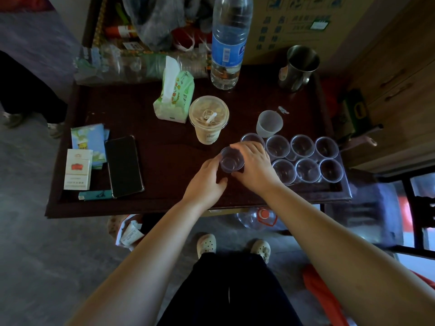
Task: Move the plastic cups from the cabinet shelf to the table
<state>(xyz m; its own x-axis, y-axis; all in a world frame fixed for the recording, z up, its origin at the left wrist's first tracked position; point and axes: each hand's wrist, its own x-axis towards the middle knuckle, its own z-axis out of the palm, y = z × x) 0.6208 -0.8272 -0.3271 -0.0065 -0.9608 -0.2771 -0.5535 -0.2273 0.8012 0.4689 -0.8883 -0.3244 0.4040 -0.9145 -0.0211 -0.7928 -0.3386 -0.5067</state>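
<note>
- In the head view, your left hand (207,177) grasps a clear plastic cup (231,162) from its left side, with the fingers curled round the wall.
- Your right hand (255,162) grasps the same cup from the right, and its fingers lie over the far rim.
- The cup is upright, mouth up, just in front of the lidded drink (208,118) and a little to the right of it. The hands cover its base, so you cannot tell whether it touches the table (164,147).
- To the right of the lidded drink and nearer to you, seven clear cups (307,170) stand on the table, mouth up and close together. Four are in the far row and three in the near row. Your right hand hides part of the leftmost far one.
- A frosted cup (269,123) stands to the right of the lidded drink, just behind these rows.
- A tissue pack (175,90) stands just beside the lidded drink, behind it and to the left.
- A water bottle (228,43) stands upright behind the lidded drink. A metal mug (299,67) is farther right, at the back corner.
- Well apart to the left of the lidded drink, a phone (123,165) lies flat. A cigarette pack (77,169) lies left of it, and a lighter (95,195) lies along the near edge.
</note>
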